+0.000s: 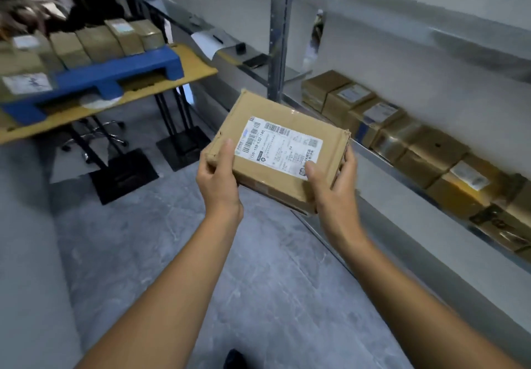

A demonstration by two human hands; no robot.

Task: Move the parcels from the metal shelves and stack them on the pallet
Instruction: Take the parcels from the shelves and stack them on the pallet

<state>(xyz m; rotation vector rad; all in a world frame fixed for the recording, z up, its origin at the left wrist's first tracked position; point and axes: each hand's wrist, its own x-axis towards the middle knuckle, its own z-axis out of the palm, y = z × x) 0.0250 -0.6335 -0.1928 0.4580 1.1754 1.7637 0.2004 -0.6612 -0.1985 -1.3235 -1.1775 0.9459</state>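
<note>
Head view. Both hands hold one flat cardboard parcel (280, 150) in the air above the grey floor (172, 253), between the metal shelves (373, 150) on the right and the desk (198, 63) on the left. The left hand (219, 180) is closed on the parcel's near-left corner, thumb lying on the top face, fingers tucked underneath and out of sight. The right hand (334, 187) is closed on the near-right corner, thumb pressed onto the white shipping label (283, 145), fingers wrapped along the right side edge. The parcel is tilted, label side up, far edge higher than near edge.

On the shelves, a row of brown boxes (402, 138) sits along the lower shelf board, several with white labels; a grey upright post (280, 32) stands behind the held parcel.

A blue pallet (115, 76) lies on the desk, reaching near its right edge. Brown parcels stacked on the pallet (94, 42) stand in a row, touching one another. Image blurred at the left edge; details there unreadable.
</note>
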